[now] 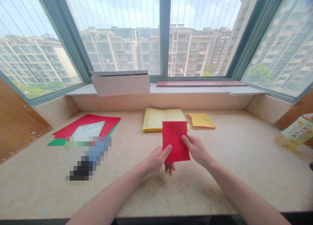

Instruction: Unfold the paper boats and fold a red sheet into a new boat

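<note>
A folded red sheet of paper (175, 138) is held up over the counter, its flat face toward me. My left hand (157, 158) grips its lower left corner, thumb in front and the other fingers behind, some showing below the bottom edge. On the right edge, my right hand (195, 148) pinches the paper with the thumb on the front; its other fingers are partly hidden. Just behind the red paper lies a stack of creased yellow sheets (162, 117). A smaller folded yellow paper (201, 120) rests to the right of that stack.
Red and green sheets (88, 120) lie at the left, with a clear packet (89, 130) on top and a blurred-out object (90, 161) nearby. A plastic bottle (297, 132) is at the far right. A white box (121, 83) sits on the window ledge (190, 90).
</note>
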`<action>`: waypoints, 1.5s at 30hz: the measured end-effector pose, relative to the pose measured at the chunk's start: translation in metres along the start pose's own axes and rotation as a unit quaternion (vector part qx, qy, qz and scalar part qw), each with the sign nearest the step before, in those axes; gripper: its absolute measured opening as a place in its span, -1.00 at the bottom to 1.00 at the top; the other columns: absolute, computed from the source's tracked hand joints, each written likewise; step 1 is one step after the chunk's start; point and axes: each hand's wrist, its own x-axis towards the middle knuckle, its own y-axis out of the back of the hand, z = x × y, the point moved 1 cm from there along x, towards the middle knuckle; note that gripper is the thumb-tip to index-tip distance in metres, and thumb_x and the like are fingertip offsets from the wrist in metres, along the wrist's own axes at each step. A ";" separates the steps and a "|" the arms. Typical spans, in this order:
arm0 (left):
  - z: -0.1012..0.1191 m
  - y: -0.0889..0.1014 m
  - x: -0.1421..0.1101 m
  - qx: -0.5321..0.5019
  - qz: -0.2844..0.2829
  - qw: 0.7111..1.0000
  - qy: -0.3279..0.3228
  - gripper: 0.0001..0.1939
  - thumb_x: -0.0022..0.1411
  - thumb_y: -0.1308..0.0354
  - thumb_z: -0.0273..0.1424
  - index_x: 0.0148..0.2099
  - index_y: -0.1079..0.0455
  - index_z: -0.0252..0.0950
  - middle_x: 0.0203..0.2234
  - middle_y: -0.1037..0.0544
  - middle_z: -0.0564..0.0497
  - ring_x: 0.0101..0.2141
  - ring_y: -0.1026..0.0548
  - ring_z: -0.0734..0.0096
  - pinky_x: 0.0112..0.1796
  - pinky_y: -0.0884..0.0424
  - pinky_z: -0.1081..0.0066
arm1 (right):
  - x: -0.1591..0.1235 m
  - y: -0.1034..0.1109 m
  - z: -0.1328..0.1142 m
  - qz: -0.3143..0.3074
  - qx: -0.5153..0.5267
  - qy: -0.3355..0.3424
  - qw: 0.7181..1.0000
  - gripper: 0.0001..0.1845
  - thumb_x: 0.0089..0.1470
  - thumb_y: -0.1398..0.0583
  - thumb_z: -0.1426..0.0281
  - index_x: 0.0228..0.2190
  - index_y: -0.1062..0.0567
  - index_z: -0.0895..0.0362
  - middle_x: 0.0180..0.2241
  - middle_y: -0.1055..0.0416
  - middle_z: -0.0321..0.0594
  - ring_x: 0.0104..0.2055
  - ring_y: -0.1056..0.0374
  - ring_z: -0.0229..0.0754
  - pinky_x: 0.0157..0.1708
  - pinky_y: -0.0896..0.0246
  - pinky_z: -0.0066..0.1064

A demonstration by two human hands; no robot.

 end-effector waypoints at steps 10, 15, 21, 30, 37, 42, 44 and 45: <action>0.004 0.007 0.000 -0.029 0.060 0.998 -0.013 -0.29 0.23 0.08 0.18 -0.42 -0.43 -0.42 -0.74 -0.49 -0.10 -0.75 -0.44 0.38 -0.71 -0.27 0.49 | -0.006 -0.010 0.001 -0.050 -0.044 -0.040 0.997 -0.39 0.16 -0.01 -0.15 -0.45 -0.41 0.16 -0.78 -0.37 -0.31 -0.78 -0.27 -0.26 -0.75 -0.04 -0.51; 0.004 0.007 -0.001 0.000 0.065 0.998 -0.014 -0.30 0.28 0.11 0.13 -0.49 -0.41 -0.40 -0.79 -0.44 -0.09 -0.79 -0.37 0.44 -0.72 -0.22 0.51 | -0.004 -0.009 0.001 -0.067 -0.006 -0.035 0.997 -0.41 0.17 -0.05 -0.10 -0.43 -0.46 0.18 -0.71 -0.44 -0.25 -0.72 -0.33 -0.24 -0.69 -0.15 -0.47; 0.009 0.012 0.006 0.000 0.136 0.990 -0.035 -0.36 0.24 0.03 0.13 -0.40 -0.42 -0.41 -0.61 -0.53 -0.11 -0.64 -0.50 0.36 -0.66 -0.31 0.48 | 0.004 -0.005 0.007 -0.021 -0.031 0.020 0.999 -0.49 0.18 -0.12 -0.02 -0.43 -0.49 0.18 -0.61 -0.46 -0.24 -0.60 -0.36 -0.27 -0.62 -0.17 -0.48; 0.001 0.035 0.014 0.066 0.195 0.972 -0.117 -0.50 0.24 -0.09 0.00 -0.44 -0.42 -0.37 -0.60 -0.47 0.01 -0.59 -0.37 0.48 -0.56 -0.22 0.50 | 0.015 -0.011 0.005 -0.023 0.060 0.050 0.997 -0.51 0.07 -0.27 0.11 -0.02 -0.42 0.06 -0.11 -0.55 -0.09 -0.16 -0.52 -0.02 -0.18 -0.45 -0.17; 0.004 0.039 0.014 -0.018 0.279 0.950 -0.142 -0.46 0.22 -0.18 -0.11 0.12 -0.32 -0.34 -0.25 -0.56 -0.12 -0.30 -0.54 0.28 -0.28 -0.45 0.35 | 0.036 -0.028 -0.001 0.061 -0.049 0.088 0.993 -0.49 0.10 -0.22 0.15 0.05 -0.38 0.07 -0.22 -0.58 -0.11 -0.32 -0.53 -0.06 -0.38 -0.48 -0.25; 0.006 0.038 0.011 -0.020 0.263 0.942 -0.209 -0.18 0.17 -0.28 -0.16 0.37 -0.02 -0.21 0.09 -0.40 -0.23 -0.02 -0.47 0.18 -0.05 -0.41 0.26 | 0.029 -0.044 0.005 0.161 -0.262 0.197 0.931 -0.53 0.22 -0.10 0.20 0.12 -0.35 0.07 -0.11 -0.54 -0.05 -0.21 -0.50 -0.02 -0.24 -0.45 -0.20; 0.005 0.035 0.009 -0.019 0.221 0.951 -0.218 -0.13 0.16 -0.29 -0.16 0.39 0.03 -0.20 0.13 -0.37 -0.24 0.05 -0.43 0.12 0.00 -0.39 0.24 | 0.018 -0.051 0.008 0.113 -0.297 0.239 0.918 -0.50 0.25 -0.07 0.25 0.20 -0.25 0.02 0.06 -0.44 -0.04 0.00 -0.43 0.02 -0.05 -0.38 -0.13; 0.005 0.034 0.008 -0.017 0.207 0.953 -0.219 -0.10 0.14 -0.31 -0.17 0.40 0.05 -0.20 0.15 -0.35 -0.25 0.07 -0.41 0.11 0.02 -0.37 0.23 | 0.012 -0.054 0.008 0.070 -0.307 0.259 0.913 -0.48 0.27 -0.05 0.28 0.24 -0.20 0.00 0.13 -0.38 -0.05 0.09 -0.37 0.03 0.03 -0.33 -0.10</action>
